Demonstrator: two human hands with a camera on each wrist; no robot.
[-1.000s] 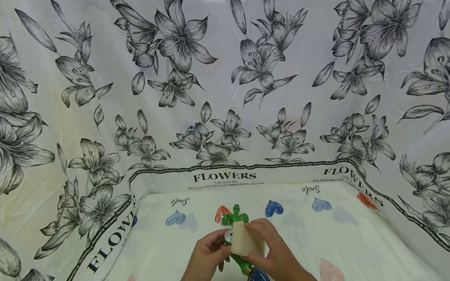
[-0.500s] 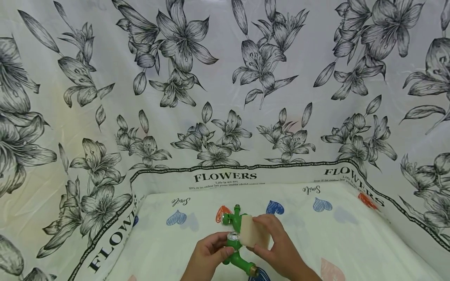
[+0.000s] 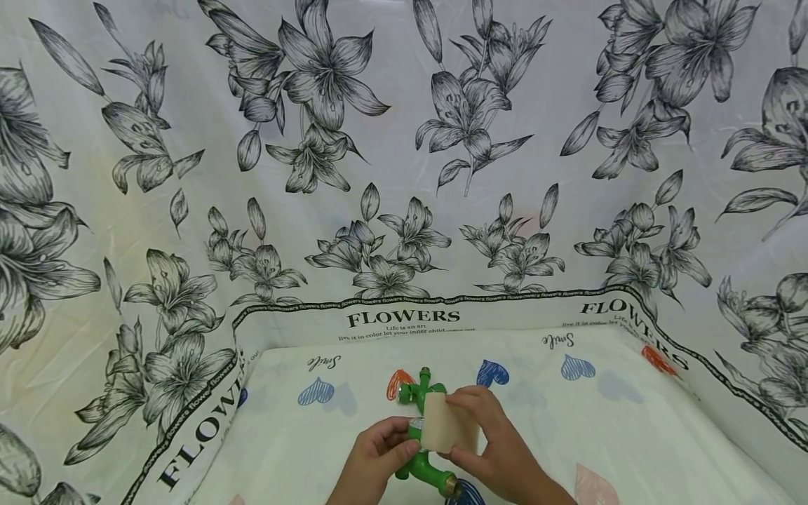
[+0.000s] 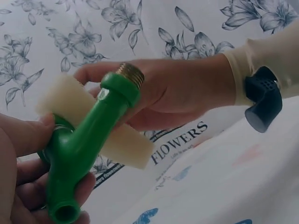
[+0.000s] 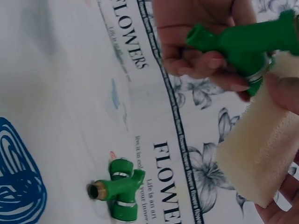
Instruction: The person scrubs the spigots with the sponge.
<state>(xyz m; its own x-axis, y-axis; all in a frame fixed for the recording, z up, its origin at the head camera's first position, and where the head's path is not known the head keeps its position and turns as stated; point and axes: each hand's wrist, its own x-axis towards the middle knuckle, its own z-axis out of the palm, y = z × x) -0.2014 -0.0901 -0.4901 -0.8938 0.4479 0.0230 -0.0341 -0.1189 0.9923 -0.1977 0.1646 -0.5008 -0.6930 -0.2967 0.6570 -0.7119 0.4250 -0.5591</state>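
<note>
Two hands are being used above the table's (image 3: 631, 421) near edge: a stiff, light tap (image 3: 419, 466) is being gripped by curled left-hand (image 3: 372, 459) fingers at its body, while a soft sponge (image 3: 442, 424) is being pinched against it by the right hand (image 3: 499, 449).

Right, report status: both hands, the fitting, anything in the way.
Left hand grips green fitting. Right hand presses sponge against it. Second green fitting lies on cloth, apart. Nothing obstructing.
</note>
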